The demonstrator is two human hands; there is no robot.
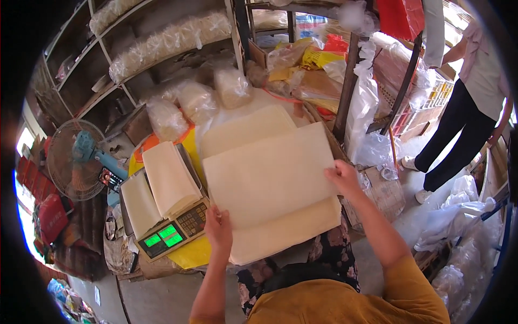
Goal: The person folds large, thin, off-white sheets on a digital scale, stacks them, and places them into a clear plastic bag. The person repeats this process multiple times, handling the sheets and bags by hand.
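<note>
The left hand pinched the near-left edge and the right hand gripped the right edge of a large pale-cream, thin rectangular sheet, topmost on a stack of like sheets before the person. It looked light, limp and tearable, best held at opposite edges. More folded sheets lay on a grey digital scale.

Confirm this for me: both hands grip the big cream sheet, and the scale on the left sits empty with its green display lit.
Not empty. The head view shows a folded stack of cream sheets lying on the scale. The left hand and right hand do grip the big cream sheet, and the display glows green.
</note>
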